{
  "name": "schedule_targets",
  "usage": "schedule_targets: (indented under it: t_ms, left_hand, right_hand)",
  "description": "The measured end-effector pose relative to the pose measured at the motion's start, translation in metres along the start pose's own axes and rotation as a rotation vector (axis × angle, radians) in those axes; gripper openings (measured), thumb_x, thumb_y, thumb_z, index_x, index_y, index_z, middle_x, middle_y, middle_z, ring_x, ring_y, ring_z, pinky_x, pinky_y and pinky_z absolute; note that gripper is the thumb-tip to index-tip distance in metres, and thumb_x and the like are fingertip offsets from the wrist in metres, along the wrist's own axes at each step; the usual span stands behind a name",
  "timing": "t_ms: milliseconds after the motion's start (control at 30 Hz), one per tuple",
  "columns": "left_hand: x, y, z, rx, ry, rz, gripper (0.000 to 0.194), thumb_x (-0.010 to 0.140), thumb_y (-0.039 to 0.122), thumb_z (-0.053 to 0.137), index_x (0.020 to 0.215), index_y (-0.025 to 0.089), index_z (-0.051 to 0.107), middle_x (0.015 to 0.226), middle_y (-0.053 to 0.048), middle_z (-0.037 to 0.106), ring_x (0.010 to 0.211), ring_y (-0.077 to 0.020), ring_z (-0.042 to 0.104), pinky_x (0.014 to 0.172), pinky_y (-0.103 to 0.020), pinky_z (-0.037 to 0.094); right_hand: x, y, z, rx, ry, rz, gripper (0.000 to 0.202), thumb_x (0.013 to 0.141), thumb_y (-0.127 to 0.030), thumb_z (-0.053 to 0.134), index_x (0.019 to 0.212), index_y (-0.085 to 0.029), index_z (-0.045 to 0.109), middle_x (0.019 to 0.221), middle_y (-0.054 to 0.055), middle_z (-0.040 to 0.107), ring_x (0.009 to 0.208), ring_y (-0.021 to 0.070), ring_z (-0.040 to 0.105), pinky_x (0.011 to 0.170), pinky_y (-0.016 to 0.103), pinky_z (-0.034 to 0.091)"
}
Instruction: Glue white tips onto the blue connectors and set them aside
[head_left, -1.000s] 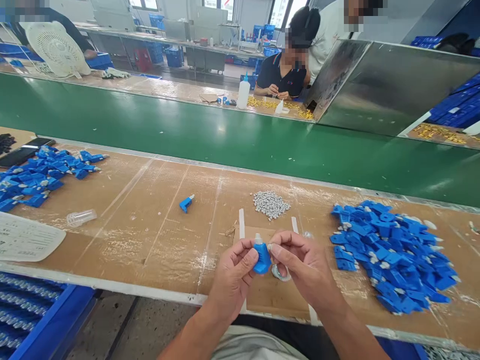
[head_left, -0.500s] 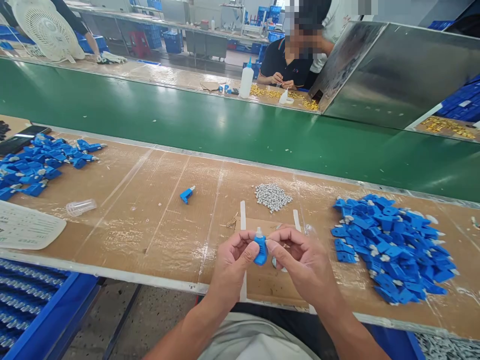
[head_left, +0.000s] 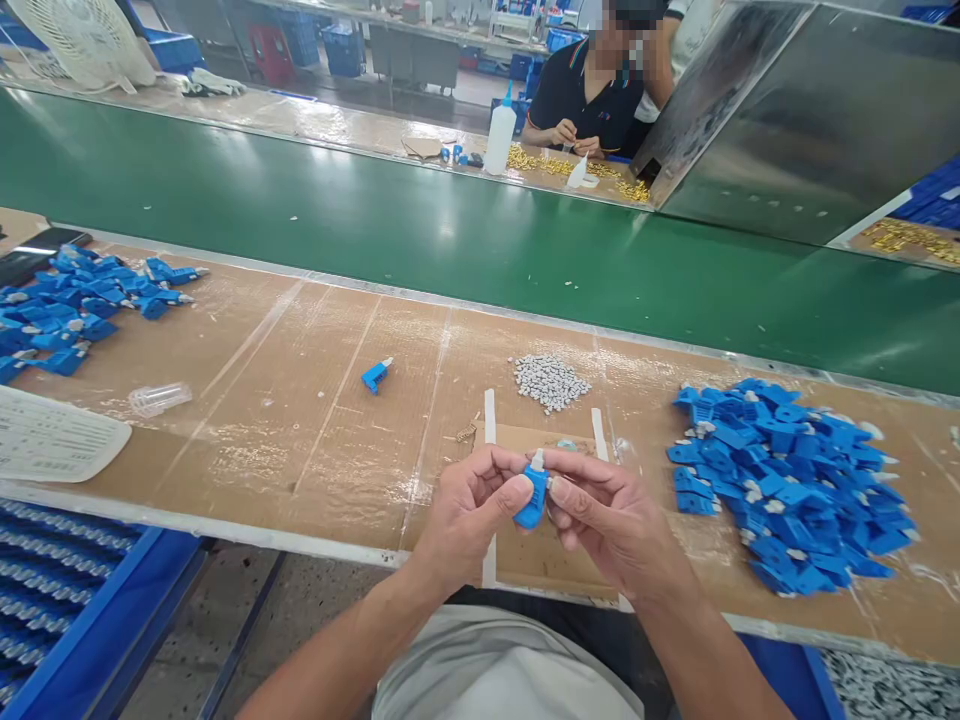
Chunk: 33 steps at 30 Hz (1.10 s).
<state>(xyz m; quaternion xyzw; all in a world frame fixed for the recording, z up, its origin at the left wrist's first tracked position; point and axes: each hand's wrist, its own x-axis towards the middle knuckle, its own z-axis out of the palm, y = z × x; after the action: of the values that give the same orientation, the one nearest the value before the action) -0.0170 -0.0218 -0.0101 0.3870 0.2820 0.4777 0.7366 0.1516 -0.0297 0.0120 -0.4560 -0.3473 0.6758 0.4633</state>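
In front of my body, my left hand pinches a small blue plastic part with a whitish tip pointing up. From the other side, my right hand has its thumb and index finger closed against the part's right edge. Whatever sits between those right fingertips is too small to make out. Beyond the hands lies a heap of small grey pieces. A single blue part with a pale tip rests on the cardboard-covered table, left of that heap.
Large piles of similar blue parts lie at the right and far left. A clear plastic cup lies near a printed sheet. Beyond runs a green belt; across it a co-worker handles small items beside a white bottle.
The view has tilted down slightly. The blue part now leans a little to the right, and my right fingers have closed nearer around its side. My left hand keeps its pinch.
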Motion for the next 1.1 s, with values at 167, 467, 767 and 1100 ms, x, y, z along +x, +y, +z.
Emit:
schedule_targets:
  t_ms: [167, 467, 767, 1100]
  left_hand:
    - [0.003, 0.008, 0.005, 0.068, -0.033, 0.025, 0.02, 0.092, 0.034, 0.066, 0.095, 0.014, 0.064, 0.069, 0.0, 0.062, 0.063, -0.0089, 0.055, 0.06, -0.021, 0.045]
    - [-0.007, 0.034, -0.018, 0.527, 0.166, 0.053, 0.03, 0.088, 0.048, 0.067, 0.098, 0.02, 0.069, 0.083, -0.003, 0.071, 0.068, -0.0156, 0.065, 0.061, -0.027, 0.052]
    - [0.025, 0.087, -0.113, 1.664, 0.813, 0.312, 0.034, 0.09, 0.047, 0.061, 0.113, 0.023, 0.065, 0.101, -0.002, 0.065, 0.079, -0.0216, 0.067, 0.079, -0.04, 0.054]
    - [0.004, 0.026, -0.005, 1.203, 0.096, 0.502, 0.02, 0.094, 0.021, 0.058, 0.114, 0.025, 0.061, 0.11, -0.004, 0.065, 0.076, -0.0137, 0.064, 0.079, -0.03, 0.053]
  right_hand:
    - [-0.001, -0.001, -0.005, 0.028, 0.008, -0.009, 0.027, 0.071, -0.034, 0.088, 0.095, -0.023, 0.083, 0.073, 0.001, 0.06, 0.059, 0.0094, 0.056, 0.038, 0.014, 0.048]
    - [0.0, 0.001, -0.016, -0.135, 0.084, -0.124, 0.035, 0.072, -0.038, 0.087, 0.101, -0.021, 0.078, 0.07, 0.0, 0.065, 0.055, 0.0101, 0.057, 0.049, 0.022, 0.052]
    - [0.047, -0.068, -0.169, -1.432, 0.73, -0.222, 0.023, 0.083, -0.029, 0.064, 0.099, -0.016, 0.075, 0.104, 0.013, 0.07, 0.091, 0.0273, 0.066, 0.084, 0.04, 0.051]
    - [0.082, -0.074, -0.198, -1.765, 0.682, -0.002, 0.023, 0.084, -0.024, 0.063, 0.102, -0.016, 0.073, 0.112, 0.018, 0.068, 0.107, 0.034, 0.064, 0.085, 0.039, 0.047]
